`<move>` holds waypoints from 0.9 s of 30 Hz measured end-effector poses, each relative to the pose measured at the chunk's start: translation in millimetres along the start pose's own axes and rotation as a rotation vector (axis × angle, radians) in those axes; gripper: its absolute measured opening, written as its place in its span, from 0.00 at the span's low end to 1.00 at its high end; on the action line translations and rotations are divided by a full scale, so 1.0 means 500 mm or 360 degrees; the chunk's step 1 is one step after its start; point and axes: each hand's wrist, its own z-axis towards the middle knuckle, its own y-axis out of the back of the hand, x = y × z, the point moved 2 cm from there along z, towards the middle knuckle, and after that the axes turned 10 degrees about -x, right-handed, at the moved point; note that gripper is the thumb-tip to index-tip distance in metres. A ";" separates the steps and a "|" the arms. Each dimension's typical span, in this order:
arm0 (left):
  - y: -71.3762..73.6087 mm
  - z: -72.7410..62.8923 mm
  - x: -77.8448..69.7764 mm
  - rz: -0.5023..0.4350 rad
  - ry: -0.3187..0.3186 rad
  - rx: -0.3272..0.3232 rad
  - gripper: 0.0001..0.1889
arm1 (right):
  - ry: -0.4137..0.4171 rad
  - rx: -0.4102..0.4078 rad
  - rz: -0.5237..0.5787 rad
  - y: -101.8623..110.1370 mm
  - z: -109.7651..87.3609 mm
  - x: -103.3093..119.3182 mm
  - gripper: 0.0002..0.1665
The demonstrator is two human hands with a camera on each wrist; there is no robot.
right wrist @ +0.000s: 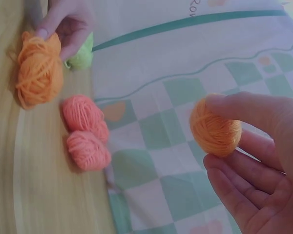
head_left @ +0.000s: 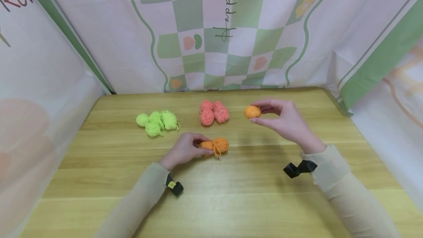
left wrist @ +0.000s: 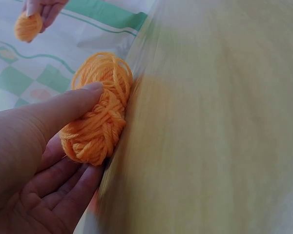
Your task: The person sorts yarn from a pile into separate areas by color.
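In the head view my left hand (head_left: 187, 150) grips the left end of an orange yarn skein (head_left: 220, 145), tied round its middle, low over the wooden table. The left wrist view shows the thumb pressed along that skein (left wrist: 100, 117). Further right, my right hand (head_left: 284, 118) pinches a small orange yarn ball (head_left: 252, 112) between thumb and fingers. That ball (right wrist: 215, 127) is held up off the table, as the right wrist view shows. Beyond the left hand lie coral-pink yarn balls (head_left: 207, 116) in a tight group.
Several lime-green yarn balls (head_left: 154, 125) lie together at the table's left, with a loose strand at their right. A wooden table (head_left: 251, 201) spans the front. Patterned white and green cloth (head_left: 185, 14) hangs behind it and along both sides.
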 end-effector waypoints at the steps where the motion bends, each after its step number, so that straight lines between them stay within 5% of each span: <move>1: 0.000 0.000 0.000 0.0001 -0.0001 0.0000 0.19 | 0.0003 0.0006 -0.0002 -0.001 -0.003 0.002 0.24; 27: 0.001 0.000 -0.001 -0.0030 0.0019 0.0004 0.19 | 0.0178 0.0206 -0.0022 -0.052 -0.061 0.003 0.24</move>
